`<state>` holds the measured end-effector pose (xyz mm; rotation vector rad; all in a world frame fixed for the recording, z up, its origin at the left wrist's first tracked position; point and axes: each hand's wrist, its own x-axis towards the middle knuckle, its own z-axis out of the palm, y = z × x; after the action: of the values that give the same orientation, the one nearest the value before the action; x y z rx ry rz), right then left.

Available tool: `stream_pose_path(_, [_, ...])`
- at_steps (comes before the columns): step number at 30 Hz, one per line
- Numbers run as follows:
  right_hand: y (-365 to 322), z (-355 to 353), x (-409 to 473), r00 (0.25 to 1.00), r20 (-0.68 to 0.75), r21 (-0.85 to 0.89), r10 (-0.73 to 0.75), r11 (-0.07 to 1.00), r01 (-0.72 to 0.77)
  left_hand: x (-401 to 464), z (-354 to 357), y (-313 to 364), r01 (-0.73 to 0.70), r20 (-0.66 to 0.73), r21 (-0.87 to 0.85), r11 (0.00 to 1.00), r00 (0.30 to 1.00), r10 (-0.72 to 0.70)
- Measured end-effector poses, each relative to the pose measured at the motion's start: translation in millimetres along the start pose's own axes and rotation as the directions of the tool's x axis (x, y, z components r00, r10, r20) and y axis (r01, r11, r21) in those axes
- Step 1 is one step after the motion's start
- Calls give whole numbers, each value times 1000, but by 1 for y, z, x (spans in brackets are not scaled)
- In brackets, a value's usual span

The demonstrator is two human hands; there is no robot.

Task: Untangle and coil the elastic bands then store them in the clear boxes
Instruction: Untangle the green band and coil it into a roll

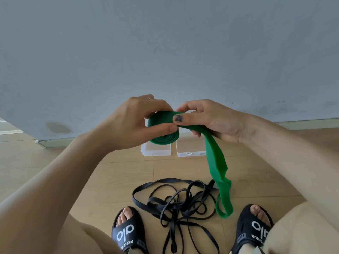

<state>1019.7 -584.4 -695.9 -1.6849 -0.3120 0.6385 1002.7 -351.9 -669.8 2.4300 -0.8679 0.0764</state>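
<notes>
Left hand point(139, 120) grips the green coil point(162, 133) — right hand point(211, 121) pinches its loose tail. Both hands half-hide the boxes point(156, 150); the black tangle point(176, 206) runs off-frame.

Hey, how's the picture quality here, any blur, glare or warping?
Head view: soft, even daylight, no glare; wide-angle warping bends the forearms and floor edges; both hands and the green band look sharp; the clear boxes are slightly soft.

The wooden floor point(113, 173) carries two clear boxes point(156, 150) side by side near the far wall, a tangled black band point(176, 204) nearer, and two black slippers point(128, 233) flanking it.
</notes>
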Motion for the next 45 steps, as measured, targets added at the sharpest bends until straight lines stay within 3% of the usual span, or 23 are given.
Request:
stream_pose_path(4, [2,2,0,997,74,48,38,998,-41,0,-2,0,32,-7,-75,997,999,-33])
stream_pose_path(9, [0,12,-9,931,360,193,58,972,-135,-2,1,3,10,10,-145,989,1000,-8])
stream_pose_path(12, [2,14,-4,948,316,231,30,967,-108,-2,-5,3,3,-25,-138,990,1000,-7])
stream_pose_path(14, [3,17,-1,971,234,114,54,990,-83,-4,-6,4,15,12,-72,997,1000,-14])
stream_pose_path(17, [8,26,3,991,97,-147,96,986,-81,-4,7,11,-34,65,157,987,998,24])
stream_pose_path(19, [8,31,4,993,85,-228,82,972,-61,0,13,11,-77,54,218,973,996,67])
stream_pose_path(21, [5,28,3,989,130,-214,74,976,-45,1,11,7,-84,29,151,985,996,81])
stream_pose_path(25, [-5,12,-4,947,308,28,89,994,-103,-1,6,5,-41,-53,-24,999,998,39])
stream_pose_path(27, [-1,11,-3,956,277,16,101,994,-110,0,7,7,-14,-8,12,1000,1000,14])
stream_pose_path(29, [5,15,1,979,162,-110,125,988,-108,1,10,9,-17,85,144,989,996,5])
stream_pose_path(32, [10,22,5,994,46,-240,103,967,-89,3,16,12,-95,95,180,979,992,79])
stream_pose_path(37, [5,12,-6,954,292,41,62,996,-77,1,7,8,-14,48,-28,1000,999,15])
stream_pose_path(39, [5,15,-5,974,218,18,69,997,-75,-1,7,9,13,76,-11,1000,997,-12])
stream_pose_path(42, [14,27,4,995,53,-221,90,972,-76,0,15,12,-48,86,106,993,996,39])
stream_pose_path(45, [14,24,1,986,123,-147,116,984,-97,1,16,10,-78,54,79,994,996,74])
